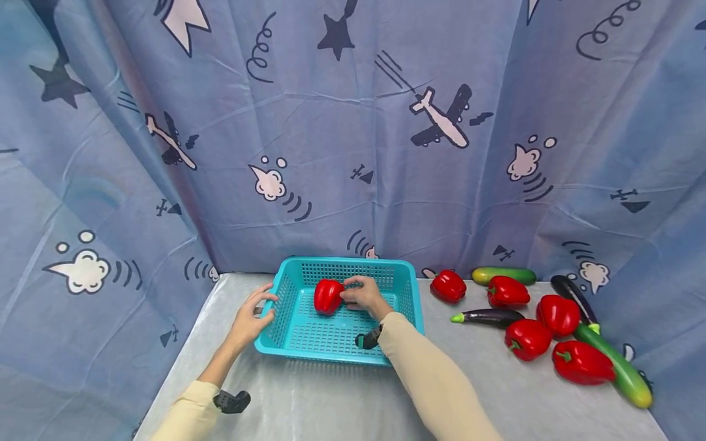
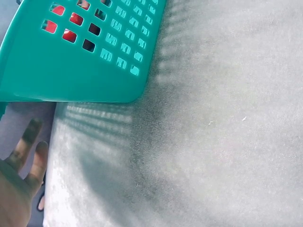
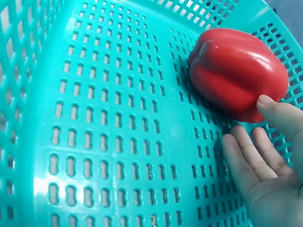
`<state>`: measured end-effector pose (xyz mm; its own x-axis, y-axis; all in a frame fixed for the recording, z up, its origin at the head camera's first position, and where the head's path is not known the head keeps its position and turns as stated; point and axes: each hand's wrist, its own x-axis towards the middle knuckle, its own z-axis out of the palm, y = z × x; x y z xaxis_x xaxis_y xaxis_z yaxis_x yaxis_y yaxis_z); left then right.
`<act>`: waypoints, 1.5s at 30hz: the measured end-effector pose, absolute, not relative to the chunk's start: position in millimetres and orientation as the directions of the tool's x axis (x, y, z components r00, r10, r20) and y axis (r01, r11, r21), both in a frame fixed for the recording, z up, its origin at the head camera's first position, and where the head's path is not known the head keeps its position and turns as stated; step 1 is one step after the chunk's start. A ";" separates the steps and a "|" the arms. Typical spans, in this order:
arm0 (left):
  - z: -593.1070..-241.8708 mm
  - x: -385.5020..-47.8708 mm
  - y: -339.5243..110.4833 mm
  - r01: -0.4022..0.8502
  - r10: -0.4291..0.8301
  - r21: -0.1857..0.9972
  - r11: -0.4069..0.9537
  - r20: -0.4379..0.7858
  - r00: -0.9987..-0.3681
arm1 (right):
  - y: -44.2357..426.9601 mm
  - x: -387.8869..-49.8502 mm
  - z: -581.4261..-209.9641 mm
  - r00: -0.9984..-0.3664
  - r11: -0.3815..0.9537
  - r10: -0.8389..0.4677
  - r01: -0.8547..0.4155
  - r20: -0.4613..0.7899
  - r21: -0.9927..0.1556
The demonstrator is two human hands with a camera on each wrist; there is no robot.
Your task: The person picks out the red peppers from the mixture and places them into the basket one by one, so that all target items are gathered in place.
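A teal plastic basket (image 1: 325, 354) stands on the table with one red bell pepper (image 1: 328, 296) lying in it. Inside the basket, my right hand (image 1: 364, 295) is at the pepper's right side. The right wrist view shows the thumb tip against the pepper (image 3: 236, 71), while the other fingers lie loosely below it, not wrapped round it. My left hand (image 1: 250, 318) is by the basket's left rim, fingers spread. In the left wrist view that hand (image 2: 19, 184) holds nothing; whether any fingertip touches the rim cannot be told.
Right of the basket lie several red bell peppers (image 1: 527, 339), an eggplant (image 1: 491, 316) with another eggplant (image 1: 573, 297) farther right, and two cucumbers, one at the back (image 1: 504, 275) and one cucumber (image 1: 620, 367) at the right edge. A patterned curtain (image 1: 342, 122) hangs behind the table.
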<state>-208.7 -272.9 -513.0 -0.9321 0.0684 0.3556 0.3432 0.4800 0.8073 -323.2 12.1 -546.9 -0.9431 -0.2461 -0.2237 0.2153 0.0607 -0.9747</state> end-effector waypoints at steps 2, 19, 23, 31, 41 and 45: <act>-508.6 -207.3 -270.1 0.346 0.074 0.807 0.479 0.356 -0.932 | 14.1 -324.9 -545.9 -0.946 0.065 -0.244 0.205 -0.214 -0.977; -528.8 -222.6 -280.6 0.337 0.076 0.800 0.496 0.347 -0.935 | 48.0 -329.0 -504.8 -0.908 0.100 -0.390 0.123 -0.153 -0.987; -511.4 -212.2 -275.2 0.350 0.086 0.799 0.489 0.355 -0.931 | 58.2 -326.4 -488.0 -0.895 0.086 -0.430 0.087 -0.116 -0.992; -498.3 -204.0 -269.7 0.349 0.092 0.781 0.518 0.354 -0.931 | 78.9 -311.4 -462.0 -0.889 0.050 -0.457 -0.013 -0.011 -0.999; -526.1 -215.4 -277.8 0.348 0.075 0.786 0.510 0.362 -0.929 | 125.7 -284.1 -448.6 -0.904 0.051 -0.411 -0.150 0.116 -0.987; -536.5 -220.5 -283.4 0.328 0.082 0.792 0.515 0.335 -0.939 | 149.7 -276.9 -450.5 -0.924 0.054 -0.352 -0.182 0.152 -0.982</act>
<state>-220.5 -283.4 -536.5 -0.9386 0.0824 0.3351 0.3279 0.5155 0.7917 -276.9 149.7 -450.5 -0.9235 -0.3520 0.1523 -0.1825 0.0540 -0.9817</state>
